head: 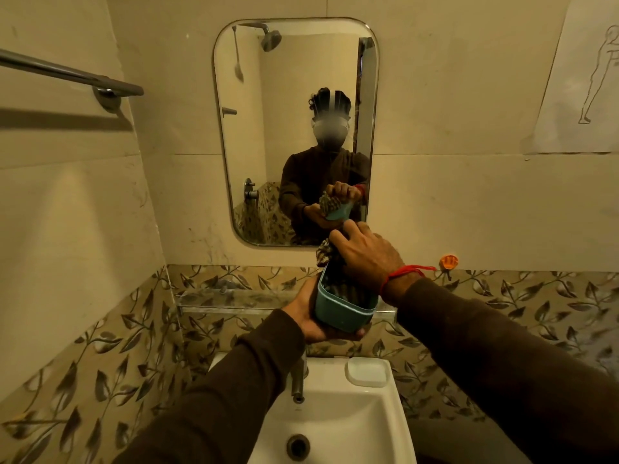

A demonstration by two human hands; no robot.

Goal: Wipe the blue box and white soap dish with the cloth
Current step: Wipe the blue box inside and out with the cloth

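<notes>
My left hand (306, 313) grips the blue box (341, 313) from below and from its left side, holding it above the sink with its open side tilted toward me. My right hand (363, 254) presses a striped cloth (326, 251) into the far end of the box; part of the cloth bunches out past my fingers, and more of it lies inside the box. The white soap dish (366, 371) sits on the sink's back right corner, apart from both hands.
A white sink (335, 416) with a metal tap (298, 380) lies below the box. A mirror (296, 128) hangs on the wall ahead, above a glass shelf (231, 298). A towel rail (70, 77) juts out at the upper left. An orange hook (449, 262) is on the right wall.
</notes>
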